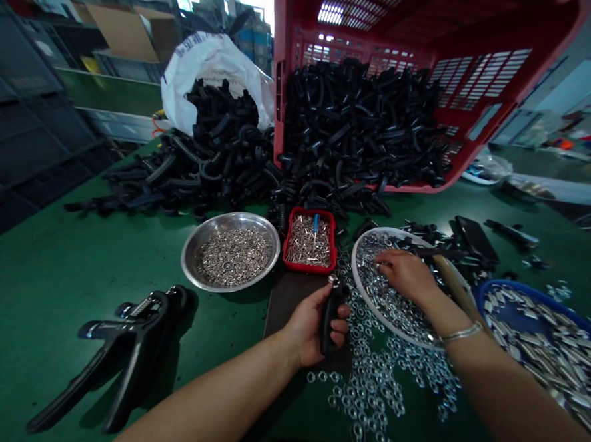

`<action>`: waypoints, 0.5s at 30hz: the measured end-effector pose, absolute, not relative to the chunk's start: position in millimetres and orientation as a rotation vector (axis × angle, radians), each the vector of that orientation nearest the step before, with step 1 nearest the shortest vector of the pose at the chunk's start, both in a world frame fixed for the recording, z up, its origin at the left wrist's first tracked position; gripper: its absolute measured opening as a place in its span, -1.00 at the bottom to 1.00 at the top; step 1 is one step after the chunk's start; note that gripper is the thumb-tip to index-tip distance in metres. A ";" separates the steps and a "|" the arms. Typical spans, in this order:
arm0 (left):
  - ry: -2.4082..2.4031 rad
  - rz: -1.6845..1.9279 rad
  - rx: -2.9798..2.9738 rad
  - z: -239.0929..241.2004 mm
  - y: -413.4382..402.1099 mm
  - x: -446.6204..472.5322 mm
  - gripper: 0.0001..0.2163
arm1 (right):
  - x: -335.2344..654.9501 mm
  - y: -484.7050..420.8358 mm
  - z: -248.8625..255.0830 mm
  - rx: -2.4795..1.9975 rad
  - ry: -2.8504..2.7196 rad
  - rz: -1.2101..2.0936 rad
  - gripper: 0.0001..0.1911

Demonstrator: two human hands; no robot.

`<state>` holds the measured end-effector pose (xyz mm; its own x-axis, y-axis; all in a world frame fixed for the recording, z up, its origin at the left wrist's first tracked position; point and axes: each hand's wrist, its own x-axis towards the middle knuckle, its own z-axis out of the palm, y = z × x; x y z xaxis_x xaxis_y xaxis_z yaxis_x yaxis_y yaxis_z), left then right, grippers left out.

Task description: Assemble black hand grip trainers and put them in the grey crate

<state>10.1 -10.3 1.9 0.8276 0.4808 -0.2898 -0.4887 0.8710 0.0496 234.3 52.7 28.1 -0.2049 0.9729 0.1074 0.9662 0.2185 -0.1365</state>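
My left hand (306,328) is closed around a black plastic handle (328,325), held upright with a small shiny metal piece (333,281) at its top. It is above a dark mat (288,301). My right hand (406,272) reaches into a white round tray (358,280) of small shiny metal parts. Its fingertips are pinched together among them; what they hold, if anything, is too small to make out. Loose metal rings (373,383) lie on the green table between and below my hands. At the left lie spring hand grippers (133,344) with black handles.
Behind my left hand stand a steel bowl (189,264) of small metal pieces and a red tray (334,245) of pins with a blue-handled tool. A tilted red crate (282,115) and a white bag (177,88) spill black handles. A blue tray (480,296) holds metal cylinders at right.
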 end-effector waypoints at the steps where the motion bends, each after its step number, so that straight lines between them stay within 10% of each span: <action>1: 0.304 0.510 -0.029 1.4 -10.0 11.0 -0.76 | 232.9 46.4 31.3 -1.848 -2.312 0.069 -0.79; 15: 0.449 0.616 -0.011 6.4 -13.8 14.1 -0.73 | 164.9 10.9 55.8 -1.630 -1.977 0.779 -0.83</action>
